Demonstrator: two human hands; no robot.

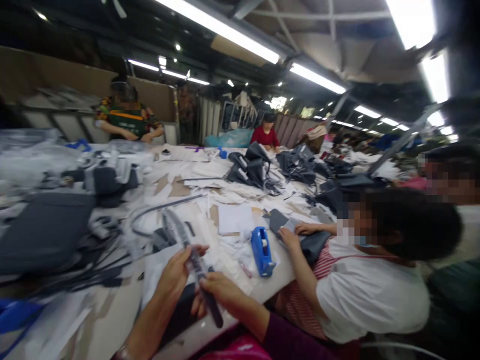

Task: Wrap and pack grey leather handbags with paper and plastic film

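Observation:
A long dark grey strap (213, 309), its far part (174, 224) looking shiny like clear plastic, slants across the front of my view. My left hand (179, 267) grips it around the middle, with the fingertips showing past its far side. Just nearer to me, my right hand (221, 289) pinches the same strap between thumb and fingers. Motion blur hides its fine detail. Below and beside the hands lie white sheets (155, 272) and a dark fabric piece (180, 312) at the table edge.
A blue tape dispenser (262, 252) stands right of my hands. Close on the right, a co-worker (371, 290) handles dark fabric. Dark padded panels (48, 230) lie at left, piled fabric pieces (253, 167) farther back. Two other people work across the table (206, 325).

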